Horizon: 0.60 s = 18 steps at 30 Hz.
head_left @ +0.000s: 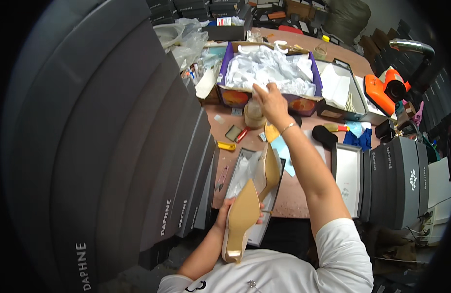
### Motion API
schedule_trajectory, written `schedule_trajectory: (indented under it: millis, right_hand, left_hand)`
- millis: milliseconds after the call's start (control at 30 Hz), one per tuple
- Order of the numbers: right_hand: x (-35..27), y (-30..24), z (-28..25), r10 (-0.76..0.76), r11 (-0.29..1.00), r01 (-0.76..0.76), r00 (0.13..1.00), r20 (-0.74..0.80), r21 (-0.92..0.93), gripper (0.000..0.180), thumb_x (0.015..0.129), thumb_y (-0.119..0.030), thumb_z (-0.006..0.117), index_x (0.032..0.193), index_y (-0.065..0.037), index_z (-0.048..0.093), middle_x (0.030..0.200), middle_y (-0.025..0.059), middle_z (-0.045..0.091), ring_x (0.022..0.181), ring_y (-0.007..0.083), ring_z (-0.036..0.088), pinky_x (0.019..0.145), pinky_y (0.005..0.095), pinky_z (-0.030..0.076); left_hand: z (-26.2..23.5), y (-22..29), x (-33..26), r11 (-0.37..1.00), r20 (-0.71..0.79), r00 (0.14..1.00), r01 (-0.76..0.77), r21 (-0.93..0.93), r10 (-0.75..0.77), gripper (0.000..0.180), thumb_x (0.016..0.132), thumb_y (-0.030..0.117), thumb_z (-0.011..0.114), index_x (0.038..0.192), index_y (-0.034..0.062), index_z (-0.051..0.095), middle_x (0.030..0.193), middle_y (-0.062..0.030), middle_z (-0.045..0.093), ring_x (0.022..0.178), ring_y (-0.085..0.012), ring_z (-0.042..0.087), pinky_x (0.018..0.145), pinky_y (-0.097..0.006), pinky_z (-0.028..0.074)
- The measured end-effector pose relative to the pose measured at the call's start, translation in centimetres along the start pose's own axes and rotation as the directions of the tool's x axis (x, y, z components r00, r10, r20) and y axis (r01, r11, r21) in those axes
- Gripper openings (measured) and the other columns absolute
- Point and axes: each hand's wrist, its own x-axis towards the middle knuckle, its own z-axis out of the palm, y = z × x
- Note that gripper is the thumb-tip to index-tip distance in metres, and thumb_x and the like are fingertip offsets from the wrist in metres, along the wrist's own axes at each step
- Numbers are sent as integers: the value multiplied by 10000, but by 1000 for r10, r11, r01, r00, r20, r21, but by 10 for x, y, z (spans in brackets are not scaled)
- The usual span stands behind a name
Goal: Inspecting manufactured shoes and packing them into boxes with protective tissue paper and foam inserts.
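My left hand (225, 213) is wrapped around a pointed high-heeled shoe (243, 210), its tan sole facing up and its heel toward my chest. Another shoe of the same kind (270, 171) lies sole-side out over an open shoe box (258, 236) lined with white paper. Stretched forward, my right hand (272, 103) is at the top of a small jar (255, 118) with cloudy contents. Its fingers are bent together over the jar's mouth; what they pinch is too small to make out. Just behind it stands a purple carton (311, 103) full of crumpled white paper (269, 68).
Tall stacks of dark shoe boxes (103, 136) wall in my left side; more boxes (396, 176) stand at right. On the table lie a yellow cutter (226, 146), small scissors (222, 178), a black brush (324, 136) and a blue cloth (358, 140). An orange tool (382, 93) sits far right.
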Motion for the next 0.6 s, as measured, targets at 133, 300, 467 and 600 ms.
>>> schedule_trajectory:
  millis: [133, 300, 467, 600]
  right_hand:
    - [-16, -4, -36, 35, 966, -42, 999, 30, 254, 275, 942, -257, 530, 1149, -94, 609, 1009, 193, 562, 862, 370, 593, 746, 446, 487]
    - [-183, -103, -155, -7, 799, -203, 938, 346, 566, 188, 900, -91, 583, 1070, -38, 643, 801, 137, 578, 744, 268, 606, 698, 359, 485]
    - [-279, -152, -175, 9, 795, -79, 993, 118, 601, 182, 800, -52, 724, 971, -27, 670, 838, 97, 586, 666, 201, 610, 591, 309, 505]
    - [-301, -149, -187, 101, 800, -182, 980, 171, 571, 192, 785, -37, 721, 970, -39, 671, 883, 109, 574, 681, 218, 615, 599, 305, 523]
  left_hand:
    - [3, 10, -1, 996, 0, 999, -46, 70, 46, 770, 831, 501, 478, 1406, 8, 343, 1168, -268, 533, 965, -369, 609, 824, -504, 525]
    - [11, -3, -23, 991, -3, 998, -57, 125, 58, 739, 837, 492, 470, 1407, 33, 363, 1143, -270, 556, 973, -382, 614, 775, -487, 540]
    - [13, -47, -28, 996, -52, 996, 69, 59, -66, 611, 892, 415, 456, 1383, 58, 386, 1167, -147, 571, 988, -257, 629, 825, -417, 558]
    - [27, -68, -39, 988, -84, 995, 61, 143, -49, 612, 894, 438, 455, 1380, 72, 389, 1173, -134, 564, 1014, -225, 616, 856, -361, 543]
